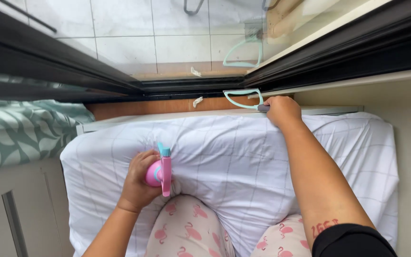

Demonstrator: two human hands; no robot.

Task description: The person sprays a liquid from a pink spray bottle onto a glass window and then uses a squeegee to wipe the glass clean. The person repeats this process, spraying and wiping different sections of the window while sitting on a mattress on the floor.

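A person kneels on a bed at a window, a tool in each hand.

The left hand (136, 183) has its grip closed around a pink spray bottle (160, 172) with a blue nozzle, held just above the white checked bedsheet (234, 157). The right hand (281, 112) reaches to the window sill, grip clamped on the grey handle of a mint-green squeegee (243, 98) pressed against the bottom of the glass pane (167, 43), which mirrors it. Flamingo-print knees (186, 228) rest on the sheet.
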